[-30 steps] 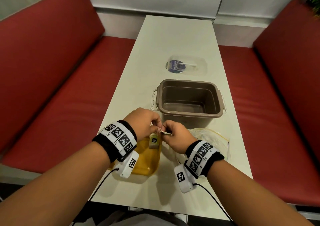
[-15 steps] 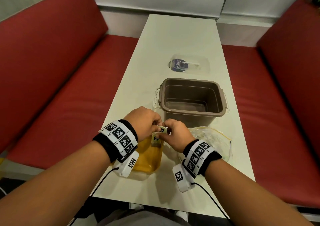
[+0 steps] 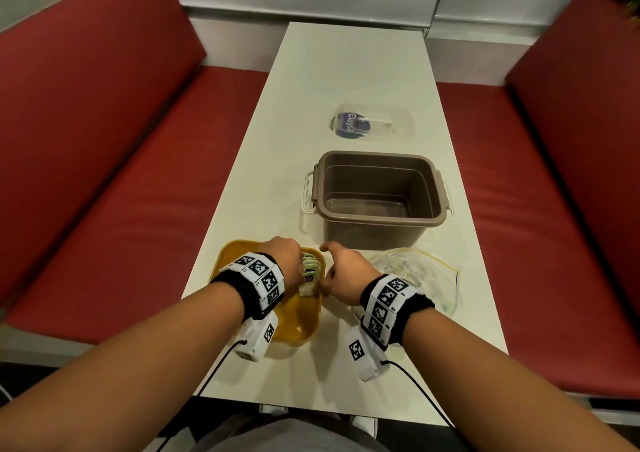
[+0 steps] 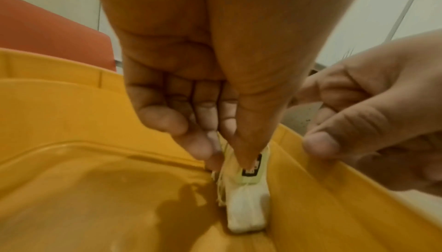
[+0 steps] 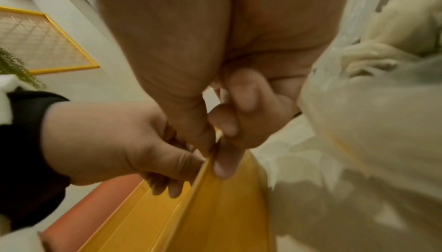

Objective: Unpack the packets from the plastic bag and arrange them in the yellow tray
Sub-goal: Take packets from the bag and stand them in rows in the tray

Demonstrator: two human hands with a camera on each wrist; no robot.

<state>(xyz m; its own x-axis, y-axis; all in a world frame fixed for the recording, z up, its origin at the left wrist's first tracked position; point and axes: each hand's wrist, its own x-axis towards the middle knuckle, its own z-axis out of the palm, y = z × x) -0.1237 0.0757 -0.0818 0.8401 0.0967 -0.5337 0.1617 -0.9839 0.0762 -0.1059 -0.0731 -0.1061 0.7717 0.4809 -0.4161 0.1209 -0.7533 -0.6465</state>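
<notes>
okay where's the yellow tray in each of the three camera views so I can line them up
Head: yellow tray at bottom centre, under the left hand.
Left wrist: the tray fills the lower frame, packets against its right wall.
Right wrist: its rim runs up from the bottom centre.
Shared landmark: the left hand.

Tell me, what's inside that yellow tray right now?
A row of small pale packets stands against the right wall of the yellow plastic tray, pinched by the left hand. That hand and wrist cover part of the tray, so the count is unclear.
</notes>
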